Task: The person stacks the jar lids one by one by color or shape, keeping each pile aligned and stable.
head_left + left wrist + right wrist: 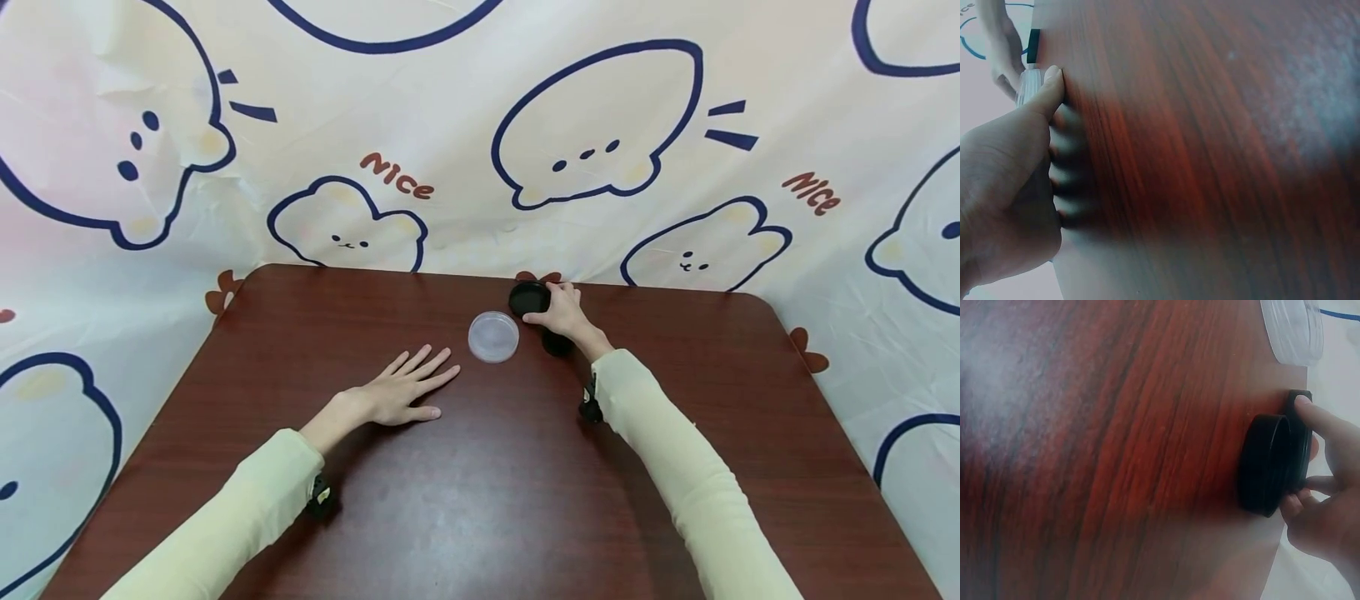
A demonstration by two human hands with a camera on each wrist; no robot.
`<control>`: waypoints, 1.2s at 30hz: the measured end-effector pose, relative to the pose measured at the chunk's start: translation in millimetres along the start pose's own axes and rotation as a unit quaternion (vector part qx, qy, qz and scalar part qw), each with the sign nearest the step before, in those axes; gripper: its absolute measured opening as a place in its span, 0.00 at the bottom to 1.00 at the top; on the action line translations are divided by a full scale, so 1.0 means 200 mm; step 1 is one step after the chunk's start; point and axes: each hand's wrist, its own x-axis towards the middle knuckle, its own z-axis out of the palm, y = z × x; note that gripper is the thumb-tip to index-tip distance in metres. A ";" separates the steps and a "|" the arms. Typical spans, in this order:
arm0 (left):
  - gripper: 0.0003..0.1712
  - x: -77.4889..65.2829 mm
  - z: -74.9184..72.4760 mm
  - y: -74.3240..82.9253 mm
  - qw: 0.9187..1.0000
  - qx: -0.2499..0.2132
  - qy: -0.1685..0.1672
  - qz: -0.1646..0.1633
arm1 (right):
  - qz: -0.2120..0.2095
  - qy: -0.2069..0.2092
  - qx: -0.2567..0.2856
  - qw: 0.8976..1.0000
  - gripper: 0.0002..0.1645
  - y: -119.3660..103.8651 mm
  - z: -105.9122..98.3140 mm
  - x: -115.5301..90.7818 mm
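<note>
Near the table's far edge, my right hand (562, 312) grips a round black lid (528, 298) by its rim, thumb and fingers on opposite sides. A second black lid (557, 343) sits partly under that hand; in the right wrist view this nearer lid (1260, 465) overlaps the gripped lid (1300, 434). A clear round plastic container (493, 337) stands just left of both lids, and its ribbed side (1294, 331) shows in the right wrist view. My left hand (397, 392) lies palm down with its fingers spread, holding nothing, a little short of the container.
The dark brown wooden table (525, 500) has rounded far corners. A white cloth backdrop (465, 108) printed with blue-outlined cartoon figures hangs behind and at both sides of it. Dark devices are strapped at both wrists.
</note>
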 end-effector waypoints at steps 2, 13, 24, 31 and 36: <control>0.40 0.01 0.01 -0.01 1.000 0.001 -0.001 -0.001 | 0.001 0.002 0.004 1.000 0.53 0.01 -0.01 0.00; 0.40 0.01 0.01 -0.01 1.000 0.004 -0.003 0.003 | -0.019 0.035 0.054 0.998 0.53 0.03 -0.06 -0.10; 0.40 0.01 -0.02 0.01 1.000 0.020 -0.006 0.001 | -0.084 0.042 0.040 0.995 0.51 0.01 -0.08 -0.33; 0.40 0.01 0.00 -0.01 1.000 0.015 -0.003 0.006 | -0.113 0.034 0.050 0.992 0.51 -0.01 -0.01 -0.58; 0.40 0.02 0.03 -0.02 1.000 0.004 -0.004 0.002 | -0.136 0.020 0.039 0.990 0.50 -0.03 0.04 -0.70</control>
